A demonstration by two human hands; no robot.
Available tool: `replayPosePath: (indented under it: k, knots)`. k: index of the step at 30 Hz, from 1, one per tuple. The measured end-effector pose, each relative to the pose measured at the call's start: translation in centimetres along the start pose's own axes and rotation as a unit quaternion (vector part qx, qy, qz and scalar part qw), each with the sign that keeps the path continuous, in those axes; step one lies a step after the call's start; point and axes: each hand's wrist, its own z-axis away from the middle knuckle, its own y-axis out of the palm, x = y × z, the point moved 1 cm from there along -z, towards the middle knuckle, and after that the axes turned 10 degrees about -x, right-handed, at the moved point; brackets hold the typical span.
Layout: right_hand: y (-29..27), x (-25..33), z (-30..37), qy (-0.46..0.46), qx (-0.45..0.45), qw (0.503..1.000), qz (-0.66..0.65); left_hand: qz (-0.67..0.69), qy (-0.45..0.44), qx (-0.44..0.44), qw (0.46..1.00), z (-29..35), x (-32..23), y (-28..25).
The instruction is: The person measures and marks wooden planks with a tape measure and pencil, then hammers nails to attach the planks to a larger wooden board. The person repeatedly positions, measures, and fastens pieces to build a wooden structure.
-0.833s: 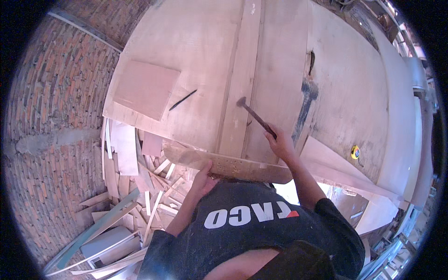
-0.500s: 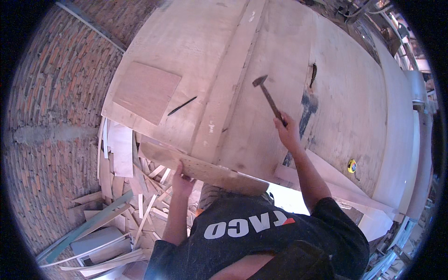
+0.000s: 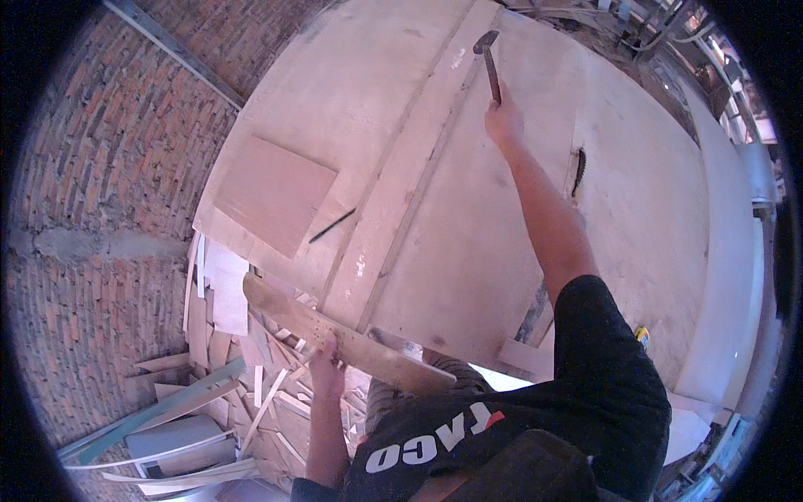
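My right arm is stretched far out over the wooden table. In my right hand [image 3: 505,122] I grip the handle of a hammer [image 3: 491,65], its head pointing away from me near the long raised strip. Close to my body, my left hand [image 3: 327,366] is closed around the lower edge of a curved wooden board [image 3: 360,345] with small dark holes in it. That board lies tilted along the table's near edge. On the left of the table are a flat square of plywood [image 3: 276,196] and a dark pen-like stick [image 3: 332,226].
A saw blade [image 3: 580,171] pokes up through a slot in the table [image 3: 468,243]. A yellow tape measure [image 3: 642,335] sits by my right sleeve, partly hidden. Wood offcuts [image 3: 266,393] litter the floor at left, below a brick wall [image 3: 100,184].
My right hand has carried the hammer farther away across the table. The curved board and my left hand have shifted slightly nearer my body.
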Motion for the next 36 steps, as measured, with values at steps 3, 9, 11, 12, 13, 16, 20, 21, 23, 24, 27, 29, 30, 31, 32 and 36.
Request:
replayPosePath:
  k: [3, 9, 11, 12, 13, 16, 20, 21, 23, 24, 27, 29, 30, 31, 32, 36]
  knots:
    - [5.4, -3.3, -4.9, -0.086, -0.046, 0.995, 0.024, -0.033, 0.028, -0.012, 0.999, 2.3, 0.4, 1.8]
    - [10.4, -3.8, -8.1, -0.085, -0.073, 0.993, 0.035, -0.042, 0.063, -0.014, 0.997, 1.9, 0.9, 1.8]
    - [10.5, -2.0, -7.5, -0.041, -0.009, 0.998, 0.046, -0.034, 0.067, -0.024, 0.997, 2.3, 1.0, 1.7]
    - [10.1, -2.2, -7.8, -0.017, 0.013, 0.998, 0.056, -0.033, 0.07, -0.018, 0.997, 2.4, 0.9, 2.0]
    - [10.6, -3.3, -8.3, -0.031, 0.008, 0.996, 0.082, -0.033, 0.066, -0.018, 0.997, 2.2, 1.0, 2.0]
    - [11.3, -4.3, -9.4, -0.055, 0.0, 0.99, 0.128, -0.038, 0.067, -0.018, 0.997, 1.8, 0.9, 2.3]
    - [10.4, -3.5, -8.6, -0.053, -0.013, 0.995, 0.08, -0.035, 0.073, -0.021, 0.996, 2.4, 0.9, 2.5]
    - [10.1, -3.5, -8.5, -0.054, -0.025, 0.996, 0.061, -0.031, 0.073, -0.021, 0.997, 2.4, 0.9, 2.5]
    - [9.8, -3.1, -8.7, -0.067, -0.003, 0.995, 0.068, -0.026, 0.062, -0.02, 0.998, 2.0, 1.2, 2.0]
    - [9.6, -3.4, -9.0, -0.07, 0.005, 0.995, 0.073, -0.026, 0.057, -0.018, 0.998, 1.7, 1.3, 1.6]
    - [10.4, -3.2, -12.0, -0.055, 0.076, 0.991, 0.094, -0.075, 0.048, -0.001, 0.996, 0.6, 1.4, 0.2]
    - [10.2, -3.3, -12.6, -0.059, 0.078, 0.992, 0.082, -0.065, 0.057, 0.001, 0.996, 0.8, 1.1, 0.8]
    - [10.3, -3.7, -12.0, -0.063, 0.086, 0.991, 0.077, -0.058, 0.057, -0.004, 0.997, 1.4, 1.0, 1.4]
    - [10.1, -5.0, -10.9, -0.07, 0.07, 0.994, 0.043, -0.062, 0.06, 0.004, 0.996, 1.5, 0.9, 1.4]
    - [9.2, -6.7, -9.4, -0.076, 0.054, 0.996, 0.01, -0.066, 0.063, 0.013, 0.996, 1.2, 0.7, 1.5]
    - [2.5, -9.3, 1.2, -0.048, 0.09, 0.994, -0.042, -0.064, 0.076, 0.037, 0.994, 2.2, 0.1, 2.1]
